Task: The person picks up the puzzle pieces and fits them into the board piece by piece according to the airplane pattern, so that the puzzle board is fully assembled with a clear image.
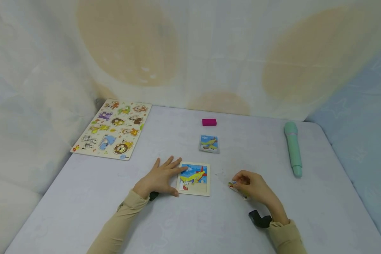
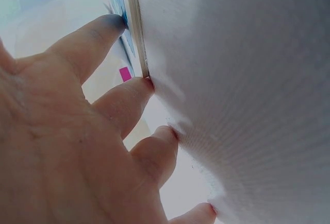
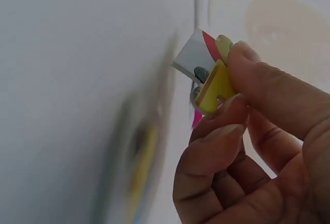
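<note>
A small wooden jigsaw tray (image 1: 206, 190) shows a yellow airplane on blue sky, with a bare part at its lower right. My left hand (image 1: 158, 180) lies spread at the tray's left side, one fingertip on the picture and the thumb by the lower left corner. In the left wrist view its fingers (image 2: 121, 103) touch the pale tray edge (image 2: 136, 33). To the right of the tray, my right hand (image 1: 254, 187) pinches a jigsaw piece (image 3: 198, 54) of white, red and yellow between thumb and fingers. Below that hand lies a loose piece (image 1: 245, 197), mostly hidden.
Behind the tray lies an airplane picture card (image 1: 209, 144), with a magenta block (image 1: 209, 122) farther back. An animal puzzle board (image 1: 113, 131) occupies the back left. On the right lies a mint-green stick with a rounded head (image 1: 294, 148). Cloth walls border the table (image 1: 177, 225).
</note>
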### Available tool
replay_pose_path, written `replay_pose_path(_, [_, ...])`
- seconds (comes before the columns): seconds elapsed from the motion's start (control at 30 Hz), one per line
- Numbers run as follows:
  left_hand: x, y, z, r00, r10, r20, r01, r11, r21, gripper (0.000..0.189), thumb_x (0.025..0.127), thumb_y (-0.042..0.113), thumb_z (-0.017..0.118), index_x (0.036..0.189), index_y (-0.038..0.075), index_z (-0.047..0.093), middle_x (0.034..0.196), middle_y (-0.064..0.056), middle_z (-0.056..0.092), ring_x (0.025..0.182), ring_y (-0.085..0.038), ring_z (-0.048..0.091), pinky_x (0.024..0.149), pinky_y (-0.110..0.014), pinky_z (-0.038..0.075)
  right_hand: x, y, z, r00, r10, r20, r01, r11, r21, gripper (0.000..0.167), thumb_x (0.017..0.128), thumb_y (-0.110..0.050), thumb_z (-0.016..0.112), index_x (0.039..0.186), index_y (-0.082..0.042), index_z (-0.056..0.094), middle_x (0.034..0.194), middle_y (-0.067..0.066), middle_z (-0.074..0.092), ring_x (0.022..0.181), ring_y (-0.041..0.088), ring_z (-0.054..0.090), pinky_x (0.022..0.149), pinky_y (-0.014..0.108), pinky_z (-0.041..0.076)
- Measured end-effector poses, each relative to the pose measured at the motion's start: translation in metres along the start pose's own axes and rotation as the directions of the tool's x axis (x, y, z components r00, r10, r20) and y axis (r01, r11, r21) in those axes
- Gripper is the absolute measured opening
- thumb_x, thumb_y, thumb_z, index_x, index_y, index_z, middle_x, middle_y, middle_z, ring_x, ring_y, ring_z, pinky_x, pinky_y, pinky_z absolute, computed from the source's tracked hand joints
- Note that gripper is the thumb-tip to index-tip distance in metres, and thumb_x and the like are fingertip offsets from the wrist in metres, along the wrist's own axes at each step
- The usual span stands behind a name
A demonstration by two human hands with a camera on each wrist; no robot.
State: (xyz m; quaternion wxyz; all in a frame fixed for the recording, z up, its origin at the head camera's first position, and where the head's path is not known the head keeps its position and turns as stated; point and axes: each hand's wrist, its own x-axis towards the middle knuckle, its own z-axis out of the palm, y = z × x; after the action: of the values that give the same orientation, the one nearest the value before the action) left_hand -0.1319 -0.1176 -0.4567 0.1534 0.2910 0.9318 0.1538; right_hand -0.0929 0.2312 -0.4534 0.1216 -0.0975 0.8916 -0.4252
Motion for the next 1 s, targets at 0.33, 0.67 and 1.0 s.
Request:
replay_pose_path(0.33, [0.002,0.0,0.003,1.0,0.011,0.001,-0.01,1.0,-0.022,0.096,0.067,0.048,0.085,0.149,0.028,0.039,0.163,-0.005,0.021,0.151,-0.035,0.011,0.112,-0.072,0.006,0.051,-0.045,0.05,0.964,-0.167,0.206,0.159,0.986,0.058,0.008,0.088,-0.018,0.07,0.09,-0.011,0.068,0.078,-0.002,0.059,0.07,0.009,0.051,0.061,0.017,0.043])
replay_pose_path(0.67, [0.003,0.0,0.002,1.0,0.007,0.005,-0.007,1.0,0.003,0.096,0.067,0.049,0.084,0.149,0.027,0.04,0.163,-0.005,0.021,0.151,-0.036,0.012,0.111,-0.074,0.007,0.066,-0.061,0.072,0.954,-0.196,0.227,0.19,0.981,0.048,0.011,0.088,-0.017,0.071,0.093,-0.008,0.073,0.079,0.0,0.064,0.07,0.009,0.051,0.062,0.018,0.043])
replay_pose_path(1.0, [0.001,-0.001,0.0,1.0,0.006,0.0,-0.006,1.0,-0.002,0.095,0.067,0.049,0.084,0.149,0.026,0.04,0.163,-0.005,0.021,0.151,-0.036,0.011,0.111,-0.074,0.006,0.066,-0.072,0.091,0.97,-0.169,0.176,0.18,0.982,-0.052,0.007,0.084,-0.013,0.075,0.089,-0.009,0.076,0.081,-0.002,0.066,0.073,0.007,0.051,0.063,0.018,0.042])
